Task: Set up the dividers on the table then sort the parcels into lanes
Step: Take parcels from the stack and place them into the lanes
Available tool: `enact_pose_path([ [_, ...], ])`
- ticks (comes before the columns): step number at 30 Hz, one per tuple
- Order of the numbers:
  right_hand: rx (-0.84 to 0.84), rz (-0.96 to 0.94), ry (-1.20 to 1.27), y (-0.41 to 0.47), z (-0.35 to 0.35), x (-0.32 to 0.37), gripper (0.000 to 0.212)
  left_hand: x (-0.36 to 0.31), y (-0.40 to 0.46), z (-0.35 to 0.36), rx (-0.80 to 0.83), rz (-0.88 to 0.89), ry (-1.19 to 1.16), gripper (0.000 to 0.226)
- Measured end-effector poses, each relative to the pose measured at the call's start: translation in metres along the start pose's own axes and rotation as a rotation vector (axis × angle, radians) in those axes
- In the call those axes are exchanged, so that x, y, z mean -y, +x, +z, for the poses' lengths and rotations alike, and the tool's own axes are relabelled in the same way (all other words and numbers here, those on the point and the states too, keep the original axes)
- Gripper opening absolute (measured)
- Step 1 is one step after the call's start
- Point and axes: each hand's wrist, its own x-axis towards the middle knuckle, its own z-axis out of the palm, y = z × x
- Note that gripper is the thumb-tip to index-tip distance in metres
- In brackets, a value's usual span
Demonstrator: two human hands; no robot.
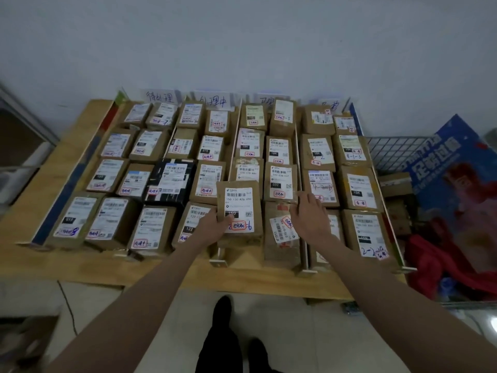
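We count four lanes of parcels on the surface [40, 200]. Our left hand [215, 224] grips one parcel [239, 211]; our right hand [309, 214] rests open at its 3 o'clock.

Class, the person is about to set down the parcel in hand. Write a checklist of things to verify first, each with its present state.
1. Left hand grips the brown cardboard parcel with the white label: ok.
2. Right hand free, resting on the neighbouring taped brown box: ok.
3. White upright divider stands between lanes: ok.
4. Open slot under the held parcel: cannot tell, hidden.
5. Red stamp on its label matches neighbouring labels: ok, looks alike.
6. Handwritten paper lane sign readable: not ok, partly hidden.
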Motion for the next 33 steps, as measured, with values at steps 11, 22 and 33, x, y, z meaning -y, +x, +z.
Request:
enact_pose_path([
  [11, 0.043, 0.023, 0.001, 0.005, 0.015, 0.004, 0.037, 0.019, -0.003, 0.007, 0.036, -0.026, 0.000, 0.050],
  [22, 0.054, 0.066, 0.021, 0.010, 0.024, -0.011, 0.038, 0.032, 0.044, 0.033, 0.065, -0.076, 0.131, 0.054],
  [33, 0.160, 0.118, 0.050, 0.008, 0.033, -0.020, 0.044, 0.027, 0.063, 0.040, 0.040, -0.081, 0.173, 0.071],
])
